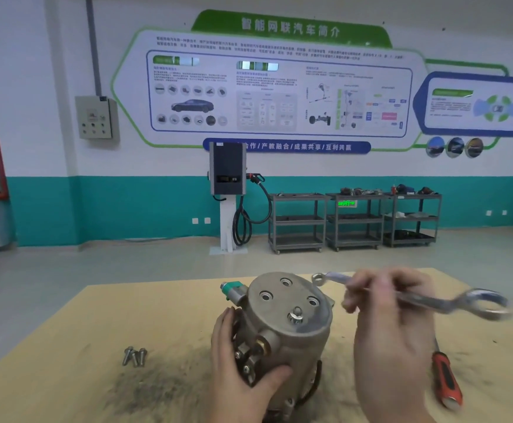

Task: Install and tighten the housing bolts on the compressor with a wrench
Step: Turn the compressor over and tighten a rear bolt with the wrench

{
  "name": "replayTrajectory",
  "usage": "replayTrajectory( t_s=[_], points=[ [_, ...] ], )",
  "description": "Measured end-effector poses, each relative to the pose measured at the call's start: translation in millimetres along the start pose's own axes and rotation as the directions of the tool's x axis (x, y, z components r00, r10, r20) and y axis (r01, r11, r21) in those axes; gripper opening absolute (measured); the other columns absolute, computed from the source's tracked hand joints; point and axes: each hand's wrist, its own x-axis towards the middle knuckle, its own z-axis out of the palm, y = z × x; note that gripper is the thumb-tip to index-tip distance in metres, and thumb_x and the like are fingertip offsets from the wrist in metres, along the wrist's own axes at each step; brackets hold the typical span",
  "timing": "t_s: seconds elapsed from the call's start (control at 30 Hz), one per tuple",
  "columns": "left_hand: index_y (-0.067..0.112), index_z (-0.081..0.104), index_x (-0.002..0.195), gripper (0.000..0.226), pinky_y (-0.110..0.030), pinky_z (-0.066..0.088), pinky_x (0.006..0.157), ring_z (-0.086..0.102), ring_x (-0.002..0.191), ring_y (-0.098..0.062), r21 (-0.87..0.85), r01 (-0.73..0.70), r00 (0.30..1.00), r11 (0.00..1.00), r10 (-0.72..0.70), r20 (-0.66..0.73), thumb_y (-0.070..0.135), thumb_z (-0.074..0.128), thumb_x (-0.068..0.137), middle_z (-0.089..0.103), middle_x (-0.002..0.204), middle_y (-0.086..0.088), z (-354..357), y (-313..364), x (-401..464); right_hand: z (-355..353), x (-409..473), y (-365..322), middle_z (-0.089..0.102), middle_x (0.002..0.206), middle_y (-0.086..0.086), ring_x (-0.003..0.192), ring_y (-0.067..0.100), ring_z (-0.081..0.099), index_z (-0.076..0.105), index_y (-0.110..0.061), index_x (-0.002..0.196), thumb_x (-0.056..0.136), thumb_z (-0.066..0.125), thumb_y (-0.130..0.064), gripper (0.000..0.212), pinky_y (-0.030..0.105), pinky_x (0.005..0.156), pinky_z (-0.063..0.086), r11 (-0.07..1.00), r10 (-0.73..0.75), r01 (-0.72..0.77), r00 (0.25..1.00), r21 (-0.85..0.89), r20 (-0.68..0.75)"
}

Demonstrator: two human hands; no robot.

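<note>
You stand in an automotive training workshop: wall charger [227, 175], parts carts [354, 219], car-technology poster [279, 93].

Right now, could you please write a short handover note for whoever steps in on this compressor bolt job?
Left hand grips the side of the compressor, steadying it upright on the table.
Right hand holds the wrench in the air beside the housing, not on any bolt; it is motion-blurred.
Done: one bolt sits in the top face; how tight cannot be told.
Left: three holes in the top face are empty. Three loose bolts lie on the table to the left.
A red-handled screwdriver lies to the right.
</note>
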Motion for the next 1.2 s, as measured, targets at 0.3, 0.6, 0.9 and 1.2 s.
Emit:
replayTrajectory(
  t_s=[0.3,0.6,0.9,1.2],
  points=[
    [0.035,0.036,0.133,0.12,-0.033,0.042,0.102,0.046,0.13,-0.016,0.017,-0.066,0.998,0.998,0.066,-0.012,0.063,0.082,0.026,0.042,0.137,0.013,3.0,-4.4,5.8,-33.4,20.3,35.5,0.049,0.057,0.008,0.04,0.016,0.037,0.048,-0.01,0.095,0.087,0.037,-0.001,0.016,0.022,0.04,0.036,0.691,0.63,-0.547,0.776,0.472,-0.024],
    [0.036,0.029,0.138,0.086,-0.024,0.046,0.101,0.051,0.127,-0.004,-0.01,-0.061,0.998,0.998,0.061,-0.01,0.04,0.075,0.065,0.042,0.146,0.001,3.7,-0.3,-3.8,-36.2,41.7,48.5,0.046,0.055,0.006,0.041,0.016,0.037,0.046,-0.009,0.088,0.087,0.037,-0.005,0.01,0.025,0.044,0.034,0.604,0.692,-0.658,0.713,0.451,0.113],
    [0.043,0.022,0.133,0.133,-0.001,0.042,0.077,0.052,0.102,0.017,-0.02,0.059,0.998,0.998,-0.059,0.03,-0.016,0.092,0.037,0.041,0.132,0.015,7.2,-11.4,-3.5,-32.0,52.9,41.2,0.053,0.059,0.009,0.04,0.016,0.041,0.047,-0.008,0.087,0.078,0.043,-0.001,0.013,0.021,0.041,0.033,0.509,0.774,-0.794,0.591,0.331,0.227],
    [0.053,0.016,0.141,0.142,-0.053,0.04,0.108,0.046,0.131,-0.028,0.212,0.049,0.999,0.976,-0.047,-0.015,0.055,0.087,0.018,0.041,0.145,-0.004,4.4,-18.2,-7.0,-45.9,1.1,40.3,0.063,0.064,0.011,0.043,0.017,0.054,0.053,-0.002,0.086,0.074,0.051,-0.003,0.012,0.022,0.04,0.046,0.5,0.777,-0.689,0.624,0.524,0.079]
  ],
)
